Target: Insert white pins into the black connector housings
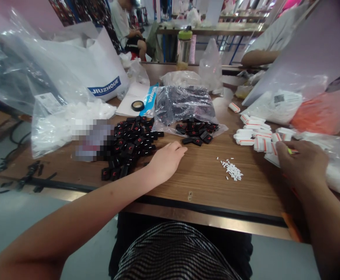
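My left hand (168, 160) rests on the wooden tabletop, its fingers together and curled in. Their underside is hidden, so I cannot make out whether anything is in them. Beside it lies a heap of small black plastic pieces (129, 146) with red marks. My right hand (302, 165) is at the edge of a pile of white pieces with orange stripes (253, 132). Its fingers are bent closed, and a small yellow-green bit (289, 151) shows at them; what they grip is unclear. Between the hands is a little heap of tiny white cylinders (233, 171).
A clear bag of black pieces (184, 103) lies ahead, beside a roll of black tape (137, 105). Bags of white parts (67, 124) stand left; an orange-filled bag (324, 111) is right. A bottle (184, 48) stands behind. Other people sit beyond.
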### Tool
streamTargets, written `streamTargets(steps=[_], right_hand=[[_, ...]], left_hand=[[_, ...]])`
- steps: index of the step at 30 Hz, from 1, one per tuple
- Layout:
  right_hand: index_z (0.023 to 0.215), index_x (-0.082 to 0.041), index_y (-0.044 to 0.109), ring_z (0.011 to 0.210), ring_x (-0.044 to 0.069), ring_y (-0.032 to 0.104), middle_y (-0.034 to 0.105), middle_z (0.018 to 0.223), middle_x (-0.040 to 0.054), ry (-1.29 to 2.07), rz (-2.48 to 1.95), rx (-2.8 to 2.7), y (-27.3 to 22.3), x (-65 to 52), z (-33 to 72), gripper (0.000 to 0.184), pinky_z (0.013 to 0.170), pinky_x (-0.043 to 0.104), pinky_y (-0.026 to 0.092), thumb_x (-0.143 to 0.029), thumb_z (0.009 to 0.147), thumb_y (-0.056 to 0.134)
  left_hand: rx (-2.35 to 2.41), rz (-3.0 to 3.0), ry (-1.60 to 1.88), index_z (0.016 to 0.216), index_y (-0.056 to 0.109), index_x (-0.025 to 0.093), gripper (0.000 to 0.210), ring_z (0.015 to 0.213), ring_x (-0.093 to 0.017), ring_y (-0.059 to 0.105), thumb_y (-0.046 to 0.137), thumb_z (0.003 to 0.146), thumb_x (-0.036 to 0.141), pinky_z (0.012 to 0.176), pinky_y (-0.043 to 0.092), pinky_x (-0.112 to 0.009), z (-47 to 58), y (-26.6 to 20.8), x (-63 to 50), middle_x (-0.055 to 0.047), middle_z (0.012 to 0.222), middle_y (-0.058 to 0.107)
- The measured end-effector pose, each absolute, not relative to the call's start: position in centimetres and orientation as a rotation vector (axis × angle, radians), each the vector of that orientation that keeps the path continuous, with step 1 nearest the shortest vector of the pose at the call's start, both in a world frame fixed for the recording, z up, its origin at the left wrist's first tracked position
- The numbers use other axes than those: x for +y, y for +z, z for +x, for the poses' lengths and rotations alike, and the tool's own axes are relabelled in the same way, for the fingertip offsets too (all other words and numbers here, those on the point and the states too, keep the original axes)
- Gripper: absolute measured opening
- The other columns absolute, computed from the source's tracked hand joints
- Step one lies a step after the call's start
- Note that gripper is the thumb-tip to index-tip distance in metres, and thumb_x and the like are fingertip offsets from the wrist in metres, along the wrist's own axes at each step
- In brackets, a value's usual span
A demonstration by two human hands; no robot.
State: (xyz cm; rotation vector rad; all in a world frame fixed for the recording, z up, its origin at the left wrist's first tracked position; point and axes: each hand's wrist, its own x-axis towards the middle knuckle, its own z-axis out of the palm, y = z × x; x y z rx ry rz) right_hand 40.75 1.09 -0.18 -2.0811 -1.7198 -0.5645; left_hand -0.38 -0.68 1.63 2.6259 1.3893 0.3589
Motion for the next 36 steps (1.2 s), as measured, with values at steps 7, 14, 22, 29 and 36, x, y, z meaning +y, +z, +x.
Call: streamTargets(steps=[7,14,22,29,36], right_hand=[[0.093,-0.013,0.079,0.083,0.032,0.065,0.073,0.084,0.017,-0.556,-2.1,-1.72,0.3,0.9,40.3,0.055,0.071,0.041,0.047,-0.05,0.087,0.04],[0.085,-0.013,0.078,0.08,0.032,0.066,0.074,0.081,0.0171,-0.593,-2.028,-1.752,0.2,1.0,40.1,0.053,0.07,0.041,0.048,-0.05,0.087,0.04],[0.08,-0.021,0.073,0.089,0.034,0.068,0.073,0.082,0.0133,-0.631,-1.96,-1.737,-0.4,1.1,40.2,0.044,0.081,0.043,0.052,-0.052,0.087,0.043],[0.083,-0.028,0.071,0.095,0.035,0.067,0.072,0.087,0.0113,-0.603,-1.989,-1.702,-0.1,1.1,39.7,0.035,0.083,0.047,0.052,-0.051,0.087,0.046],[0.09,-0.028,0.072,0.1,0.034,0.068,0.073,0.094,0.0124,-0.64,-1.92,-1.701,-0.3,0.8,39.4,0.032,0.088,0.047,0.053,-0.048,0.088,0.048]], left_hand=[[1.193,2.497,0.451,0.122,0.063,0.017,0.027,0.102,-0.022,0.067,0.057,0.096,0.015,0.092,0.055,-0.04,1.7,2.2,-1.9,-0.007,0.119,0.067],[1.043,2.407,0.719,0.112,0.064,0.019,0.018,0.101,-0.018,0.066,0.059,0.095,0.015,0.092,0.055,-0.037,1.8,0.2,-2.1,-0.004,0.112,0.068],[0.988,2.429,0.7,0.108,0.07,0.024,0.016,0.098,-0.019,0.064,0.061,0.096,0.028,0.088,0.054,-0.037,1.7,-0.3,-2.5,-0.002,0.102,0.071],[0.932,2.366,0.658,0.113,0.07,0.023,0.02,0.098,-0.018,0.063,0.058,0.097,0.023,0.089,0.054,-0.036,1.2,-0.1,-2.4,-0.003,0.105,0.071],[0.935,2.364,0.667,0.118,0.066,0.02,0.024,0.097,-0.019,0.062,0.061,0.095,0.026,0.09,0.054,-0.037,1.0,-0.3,-2.3,-0.004,0.104,0.07]])
